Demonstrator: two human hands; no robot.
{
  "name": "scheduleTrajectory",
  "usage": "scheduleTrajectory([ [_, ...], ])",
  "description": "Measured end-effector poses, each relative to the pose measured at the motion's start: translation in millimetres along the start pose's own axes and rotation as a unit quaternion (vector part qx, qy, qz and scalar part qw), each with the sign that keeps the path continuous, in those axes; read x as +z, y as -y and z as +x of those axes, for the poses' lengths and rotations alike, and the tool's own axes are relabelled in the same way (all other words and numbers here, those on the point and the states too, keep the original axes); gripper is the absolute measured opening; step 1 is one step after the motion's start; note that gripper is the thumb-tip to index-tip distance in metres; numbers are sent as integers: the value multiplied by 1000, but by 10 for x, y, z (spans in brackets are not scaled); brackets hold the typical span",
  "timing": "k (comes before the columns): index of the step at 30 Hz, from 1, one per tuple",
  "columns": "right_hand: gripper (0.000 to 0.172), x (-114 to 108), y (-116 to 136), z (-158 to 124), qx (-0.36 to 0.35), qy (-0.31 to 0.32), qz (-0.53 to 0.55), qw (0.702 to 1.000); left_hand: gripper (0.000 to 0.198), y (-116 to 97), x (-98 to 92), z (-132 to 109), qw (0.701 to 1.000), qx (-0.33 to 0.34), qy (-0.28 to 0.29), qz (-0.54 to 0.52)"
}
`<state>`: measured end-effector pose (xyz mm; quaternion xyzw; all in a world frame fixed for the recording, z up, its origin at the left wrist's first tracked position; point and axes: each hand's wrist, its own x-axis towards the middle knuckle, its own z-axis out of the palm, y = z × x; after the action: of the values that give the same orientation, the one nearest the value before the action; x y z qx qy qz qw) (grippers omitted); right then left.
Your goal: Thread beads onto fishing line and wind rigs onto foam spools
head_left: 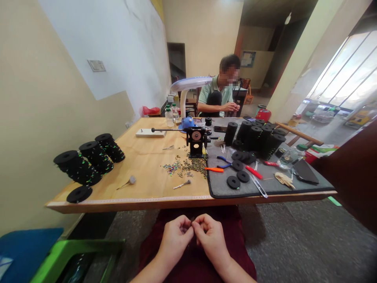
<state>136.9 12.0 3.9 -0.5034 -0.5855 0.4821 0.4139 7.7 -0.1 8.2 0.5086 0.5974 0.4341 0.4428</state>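
My left hand (176, 236) and my right hand (210, 237) meet over my lap, below the table's front edge. Both are closed, thumbs and forefingers pinched together at one spot. A small dark bit shows between the fingertips, too small to name. On the table beyond them lie a small brush-like piece with a pale stem (182, 184), a pile of small brass-coloured parts (198, 165) and a scatter of coloured beads (172, 168). Behind the pile stands a black hand-crank winder with a round dial (196, 136).
Stacks of black foam discs stand at left (91, 157) and right (253, 135). Blue-handled pliers (225, 162), an orange-handled tool (214, 169) and tweezers (259, 186) lie at the grey mat (218, 190). A desk lamp (184, 102) stands behind; a person (219, 96) sits beyond. A green stool (55, 255) is at lower left.
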Motion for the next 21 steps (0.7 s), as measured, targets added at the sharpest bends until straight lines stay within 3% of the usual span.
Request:
scheduleTrajectory([
  [3,22,8,-35,5,1,3,13,1000,21,-16,9,16,999,-15,1,-30],
  [6,27,23,-85,23,23,1,68,997,22,-60,11,30,990,-56,21,-129],
  [11,40,30,-72,63,95,-2,170,981,25,-128,-29,21,935,-168,98,-295],
  [15,44,12,-30,70,134,7,193,972,21,-131,-46,18,923,-182,116,-319],
  [21,45,-20,-55,51,143,4,192,971,22,-87,-28,35,922,-178,96,-330],
])
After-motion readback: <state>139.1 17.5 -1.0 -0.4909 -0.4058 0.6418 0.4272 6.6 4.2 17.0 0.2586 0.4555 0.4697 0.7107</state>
